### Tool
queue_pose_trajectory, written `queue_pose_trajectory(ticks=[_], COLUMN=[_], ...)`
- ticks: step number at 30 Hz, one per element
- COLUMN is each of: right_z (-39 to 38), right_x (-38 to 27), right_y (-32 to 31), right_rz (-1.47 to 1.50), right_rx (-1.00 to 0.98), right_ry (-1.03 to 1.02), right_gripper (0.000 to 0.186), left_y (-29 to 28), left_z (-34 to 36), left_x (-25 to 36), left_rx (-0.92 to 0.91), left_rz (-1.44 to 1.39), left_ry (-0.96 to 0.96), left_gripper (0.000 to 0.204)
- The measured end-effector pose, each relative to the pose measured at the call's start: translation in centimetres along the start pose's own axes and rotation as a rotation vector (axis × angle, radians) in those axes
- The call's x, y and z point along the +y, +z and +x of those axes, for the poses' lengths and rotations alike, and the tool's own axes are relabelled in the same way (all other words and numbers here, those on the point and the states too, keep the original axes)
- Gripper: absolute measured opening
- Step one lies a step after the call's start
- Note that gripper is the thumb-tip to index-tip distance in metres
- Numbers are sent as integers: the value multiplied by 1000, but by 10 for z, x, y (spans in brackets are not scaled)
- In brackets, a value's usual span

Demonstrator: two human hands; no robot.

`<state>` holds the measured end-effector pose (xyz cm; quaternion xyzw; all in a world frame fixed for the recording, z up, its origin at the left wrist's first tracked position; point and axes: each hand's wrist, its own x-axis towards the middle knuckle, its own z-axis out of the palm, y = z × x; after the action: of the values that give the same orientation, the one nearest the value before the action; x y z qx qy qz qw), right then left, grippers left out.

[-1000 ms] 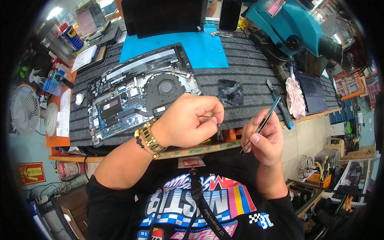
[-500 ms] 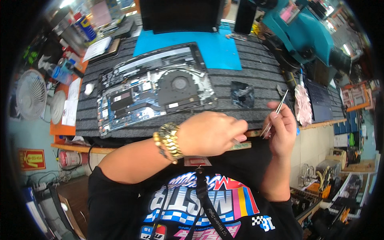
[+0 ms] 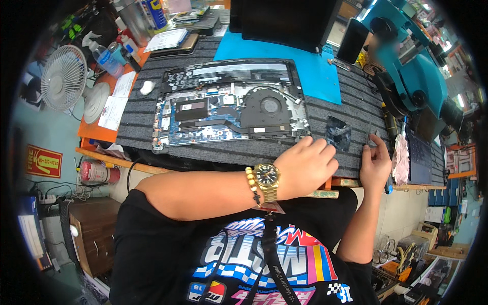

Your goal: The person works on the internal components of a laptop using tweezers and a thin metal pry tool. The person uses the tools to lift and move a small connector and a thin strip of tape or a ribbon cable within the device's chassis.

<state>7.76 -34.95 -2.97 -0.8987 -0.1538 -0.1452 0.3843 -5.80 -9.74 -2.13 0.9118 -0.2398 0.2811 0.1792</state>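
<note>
An opened laptop base (image 3: 269, 119), with its battery, fan and circuit board exposed, lies on the grey striped mat (image 3: 133, 114). My left hand (image 3: 307, 168) is at the bench's front edge, just below the laptop's right corner, fingers curled; whatever they hold is hidden. My right hand (image 3: 375, 162) rests farther right at the mat's edge, its finger and thumb around thin metal tweezers (image 3: 370, 129) that point away from me. Between the laptop and that hand lies a crumpled dark square piece (image 3: 336, 133). A white wad (image 3: 147, 87) sits left of the laptop.
A teal microscope (image 3: 422, 76) stands back right, beside crumpled pink tissue (image 3: 400, 160) and another laptop (image 3: 419, 157). A black screen (image 3: 284, 23) stands on the blue mat (image 3: 323, 79). A white fan (image 3: 63, 79), bottles (image 3: 109, 61) and papers (image 3: 162, 40) occupy the left.
The view has shifted. My left hand has moved rightward and turned back-up, hiding the thin metal piece it pinched. My right hand has lowered onto the mat's edge with the tweezers.
</note>
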Motion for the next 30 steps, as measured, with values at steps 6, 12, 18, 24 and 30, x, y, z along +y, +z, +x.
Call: queue_pose_trajectory(ticks=[6,12,18,24,30], right_z=[1,2,-3,-21,-46], right_x=[15,49,46,49,-28], right_y=[1,-1,1,-2,-11], right_rz=[20,118,147,167,341], right_rx=[7,4,94,295,136], right_ry=[-17,-9,-76,-292,-422], right_gripper=[32,27,26,25,19], left_y=[-37,-174,-269,-258,-248], left_z=[3,-13,-128,-183,-114], left_x=[3,-81,-193,-229,-148], left_rx=[57,150,-142,-182,77], left_rz=[58,226,513,444,60], left_ry=[34,-251,-862,-920,-686], left_gripper=[11,16,33,34,21])
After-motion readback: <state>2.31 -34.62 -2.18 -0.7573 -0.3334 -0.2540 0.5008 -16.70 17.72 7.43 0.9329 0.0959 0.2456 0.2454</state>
